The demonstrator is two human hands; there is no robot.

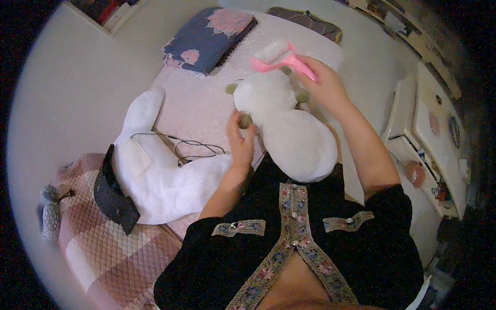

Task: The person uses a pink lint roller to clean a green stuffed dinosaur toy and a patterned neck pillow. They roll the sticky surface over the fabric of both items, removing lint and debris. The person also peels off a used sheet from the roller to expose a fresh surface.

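A cream-white plush toy [297,142] with small olive-green ears and paws rests against my lap and the edge of the pale pink bed [191,106]. My left hand [241,142] is closed around one of its olive-green paws, at the toy's left side. Above the toy's head, my right hand [325,82] grips the handle of a pink lint roller [298,64]. The roller's white cylinder points up and to the left, and seems to be off the toy's fabric. Some fingertips of the right hand are hidden behind the handle.
Left of me lie a white bent pillow [170,173], a thin black cable [194,143], a black strap-like piece [114,188] and a quilted checked cover [106,227]. A folded blue floral blanket [199,44] sits at the far end. To the right stands a white cabinet [405,116].
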